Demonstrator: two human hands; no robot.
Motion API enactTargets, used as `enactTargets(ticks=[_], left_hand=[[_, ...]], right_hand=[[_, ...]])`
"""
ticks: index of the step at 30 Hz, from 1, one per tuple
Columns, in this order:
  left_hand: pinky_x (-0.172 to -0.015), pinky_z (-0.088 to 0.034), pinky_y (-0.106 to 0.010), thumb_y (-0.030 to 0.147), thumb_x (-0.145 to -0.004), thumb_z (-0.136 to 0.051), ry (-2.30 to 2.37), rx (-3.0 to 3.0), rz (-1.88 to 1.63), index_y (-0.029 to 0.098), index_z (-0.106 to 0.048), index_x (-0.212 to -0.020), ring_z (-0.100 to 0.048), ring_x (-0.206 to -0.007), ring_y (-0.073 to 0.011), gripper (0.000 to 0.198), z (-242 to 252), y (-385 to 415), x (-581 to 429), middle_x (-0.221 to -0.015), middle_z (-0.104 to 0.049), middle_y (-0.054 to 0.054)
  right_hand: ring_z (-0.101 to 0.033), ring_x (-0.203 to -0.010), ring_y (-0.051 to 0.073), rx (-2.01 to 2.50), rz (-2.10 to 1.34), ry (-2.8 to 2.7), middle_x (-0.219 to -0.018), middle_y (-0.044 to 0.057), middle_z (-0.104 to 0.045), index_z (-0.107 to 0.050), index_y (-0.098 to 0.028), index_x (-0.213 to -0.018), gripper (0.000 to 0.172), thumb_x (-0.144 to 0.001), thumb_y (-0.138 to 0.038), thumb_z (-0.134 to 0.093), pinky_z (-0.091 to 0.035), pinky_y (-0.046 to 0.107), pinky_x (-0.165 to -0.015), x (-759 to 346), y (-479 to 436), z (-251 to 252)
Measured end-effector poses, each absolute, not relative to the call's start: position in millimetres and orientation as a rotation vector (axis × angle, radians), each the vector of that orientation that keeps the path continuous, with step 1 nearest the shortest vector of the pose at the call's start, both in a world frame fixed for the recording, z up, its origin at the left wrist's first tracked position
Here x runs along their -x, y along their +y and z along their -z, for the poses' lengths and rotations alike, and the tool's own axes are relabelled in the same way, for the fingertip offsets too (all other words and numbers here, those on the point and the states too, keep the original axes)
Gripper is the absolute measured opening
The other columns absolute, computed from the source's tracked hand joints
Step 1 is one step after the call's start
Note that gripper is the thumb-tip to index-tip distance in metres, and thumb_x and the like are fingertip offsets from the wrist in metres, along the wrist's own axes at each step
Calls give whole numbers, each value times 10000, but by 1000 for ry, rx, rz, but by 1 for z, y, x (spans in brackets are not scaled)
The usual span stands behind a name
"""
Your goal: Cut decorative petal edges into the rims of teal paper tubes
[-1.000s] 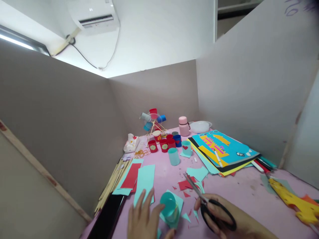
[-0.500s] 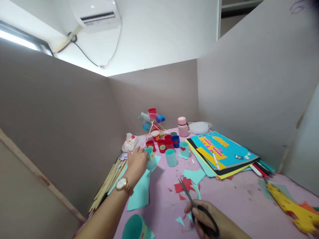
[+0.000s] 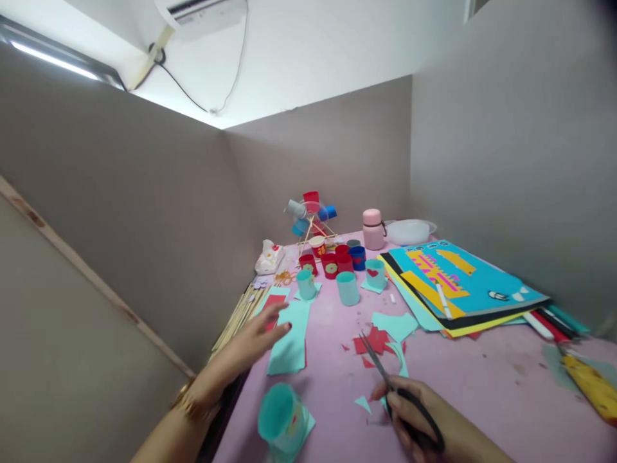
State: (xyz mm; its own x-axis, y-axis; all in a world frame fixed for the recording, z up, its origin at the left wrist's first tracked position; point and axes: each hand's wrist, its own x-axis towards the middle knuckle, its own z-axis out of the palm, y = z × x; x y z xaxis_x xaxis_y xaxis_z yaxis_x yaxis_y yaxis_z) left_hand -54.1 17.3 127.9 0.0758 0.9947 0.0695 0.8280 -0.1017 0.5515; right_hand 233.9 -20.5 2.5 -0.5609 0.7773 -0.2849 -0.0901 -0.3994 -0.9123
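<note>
My left hand (image 3: 255, 339) is stretched out flat with its fingers apart, empty, its fingertips touching a teal paper sheet (image 3: 290, 344) on the pink table (image 3: 482, 386). A teal paper cup (image 3: 304, 283) stands upright just beyond it, apart from the hand. Black-handled scissors (image 3: 395, 392) rest in my right hand (image 3: 434, 424), which is closed round the handles, blades pointing away toward red paper scraps (image 3: 372, 341). Another teal cup (image 3: 279, 421) stands on a teal paper piece at the near edge, between my arms.
Red, blue and teal paper cups (image 3: 340, 263) cluster before a stick wheel model (image 3: 311, 215). A pink bottle (image 3: 372, 229), a white bowl (image 3: 409, 230) and stacked coloured paper (image 3: 463, 283) lie right. Wooden sticks (image 3: 238, 315) line the left edge. Grey partition walls enclose the table.
My left hand set the teal cup down beside the red cups and drew back, empty, onto the teal sheet. The right hand kept the scissors. The view shifted slightly.
</note>
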Motion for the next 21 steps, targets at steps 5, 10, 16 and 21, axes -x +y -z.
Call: enactTargets(ticks=[5, 10, 16, 21], left_hand=[[-778, -502, -304, 283, -681, -659, 1821, -1913, -558, 317, -738, -957, -678, -918, -249, 290, -119, -51, 60, -1018, -756, -24], [-567, -440, -258, 188, -700, -574, 1836, -1876, -746, 276, -743, -647, -620, -572, -198, 198, -110, -54, 42, -600, -715, 0], [-607, -491, -273, 443, -838, -472, 1613, -1686, -1147, 188, -684, -982, -627, -680, -198, 361, -97, -37, 7, -769, -705, -38], [-679, -498, -259, 430, -715, -674, 1299, -1206, -1440, 185, -683, -947, -650, -792, -207, 337, -71, -18, -36, -815, -734, -26]], right_hand=[[-382, -358, 54, 947, -2028, -1297, -481, -69, -508, -564, -162, -974, 683, -641, -758, -596, -277, 165, -358, -231, -30, 0], [-393, -358, 56, 990, -1963, -1268, -471, -74, -496, -563, -157, -977, 710, -617, -766, -611, -267, 166, -356, -226, -29, 4], [-609, -699, 165, 778, -1736, -1092, -872, 50, -614, -520, -194, -1107, 697, -627, -664, -709, -394, 189, -429, -216, -11, -10], [-602, -828, 203, 631, -1709, -1131, -1048, 77, -583, -454, -222, -1221, 764, -632, -615, -741, -499, 288, -604, -219, -1, -26]])
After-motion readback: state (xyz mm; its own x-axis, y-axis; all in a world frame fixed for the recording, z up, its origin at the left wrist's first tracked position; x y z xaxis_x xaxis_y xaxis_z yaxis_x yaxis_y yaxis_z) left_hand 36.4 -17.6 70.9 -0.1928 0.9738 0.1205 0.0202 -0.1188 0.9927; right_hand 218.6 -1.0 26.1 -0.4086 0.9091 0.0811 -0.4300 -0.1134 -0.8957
